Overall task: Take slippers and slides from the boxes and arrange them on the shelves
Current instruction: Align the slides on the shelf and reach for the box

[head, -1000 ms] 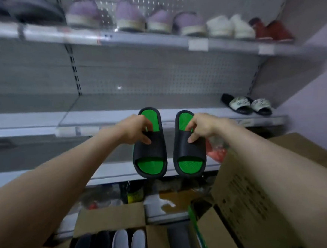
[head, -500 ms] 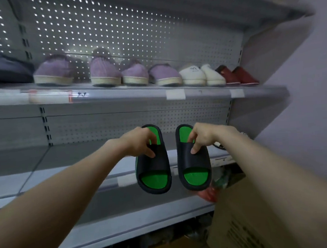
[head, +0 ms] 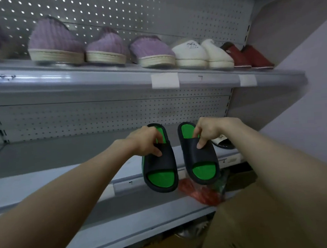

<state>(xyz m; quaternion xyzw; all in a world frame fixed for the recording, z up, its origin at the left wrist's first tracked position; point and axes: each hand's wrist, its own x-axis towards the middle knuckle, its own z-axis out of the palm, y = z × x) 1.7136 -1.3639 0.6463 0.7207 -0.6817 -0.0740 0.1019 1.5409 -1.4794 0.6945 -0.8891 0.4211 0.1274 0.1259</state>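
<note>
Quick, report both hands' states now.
Left hand: closed, gripping a slide by its strap.
Right hand: closed, pinching the other slide by its strap.

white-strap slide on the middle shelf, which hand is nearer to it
Right. The right hand is just left of the white-strap slide, against it in view; the left hand is farther left, past both green slides.

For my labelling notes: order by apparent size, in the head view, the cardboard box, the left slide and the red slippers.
1. cardboard box, partly cut off by the frame
2. left slide, nearer the camera, so its real size is unsure
3. red slippers, taken as a pair
</note>
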